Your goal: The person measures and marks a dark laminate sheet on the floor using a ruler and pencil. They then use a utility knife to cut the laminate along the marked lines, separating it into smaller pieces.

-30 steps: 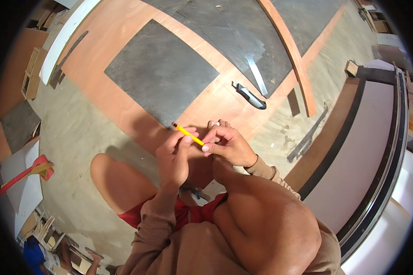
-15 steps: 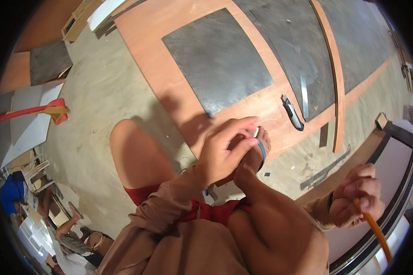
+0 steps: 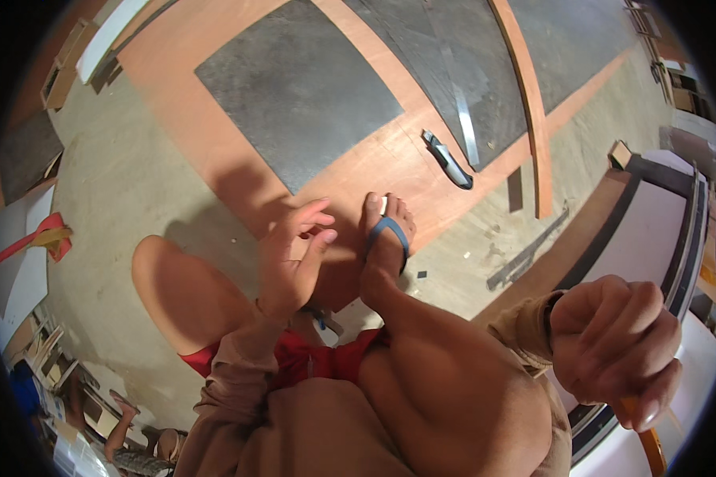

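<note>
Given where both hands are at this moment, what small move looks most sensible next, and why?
Probably bring the right hand, which grips an orange pencil far out to the right, back toward the plywood sheet in front of the foot. The left hand hovers open and empty above that sheet, and the utility knife lies untouched.

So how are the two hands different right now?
The left hand is open with its fingers spread, while the right hand is curled into a fist. The left hand holds nothing; the right hand grips an orange pencil. The left hand hovers in the middle near the foot in a blue sandal; the right hand is raised far off to the side. Both come out of tan sleeves.
</note>
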### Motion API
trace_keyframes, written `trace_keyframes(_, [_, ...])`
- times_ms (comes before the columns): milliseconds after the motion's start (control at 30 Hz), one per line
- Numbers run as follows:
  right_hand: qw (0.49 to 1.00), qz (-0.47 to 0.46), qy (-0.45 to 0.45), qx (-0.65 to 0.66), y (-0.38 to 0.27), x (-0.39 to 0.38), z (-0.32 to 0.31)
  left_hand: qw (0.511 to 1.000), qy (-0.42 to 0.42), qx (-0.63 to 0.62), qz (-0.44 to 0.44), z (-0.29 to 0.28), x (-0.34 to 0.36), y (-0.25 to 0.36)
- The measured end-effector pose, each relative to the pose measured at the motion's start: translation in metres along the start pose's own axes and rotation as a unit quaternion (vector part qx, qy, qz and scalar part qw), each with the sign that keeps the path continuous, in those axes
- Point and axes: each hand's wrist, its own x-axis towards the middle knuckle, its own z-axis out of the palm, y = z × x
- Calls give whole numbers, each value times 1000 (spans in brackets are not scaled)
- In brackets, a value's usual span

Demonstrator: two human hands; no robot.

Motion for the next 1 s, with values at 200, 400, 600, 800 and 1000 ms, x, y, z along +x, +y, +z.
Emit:
trace_keyframes(200, [994, -37, 42, 94, -3, 12, 13, 998, 7, 42, -55, 4, -7, -7])
trace_keyframes(400, [972, 7, -112, 205, -16, 49, 4, 998, -23, -3, -64, 8, 0, 10])
trace_keyframes(600, [983, 23, -93, 158, -12, 56, 2, 998, -42, 53, -13, 12, 9, 12])
trace_keyframes(800, [997, -56, 59, -2, 3, 31, 14, 998, -23, 61, 5, 18, 13, 20])
trace_keyframes(1000, [998, -31, 7, -49, 22, 15, 23, 893, -159, -356, 223, 31, 76, 180])
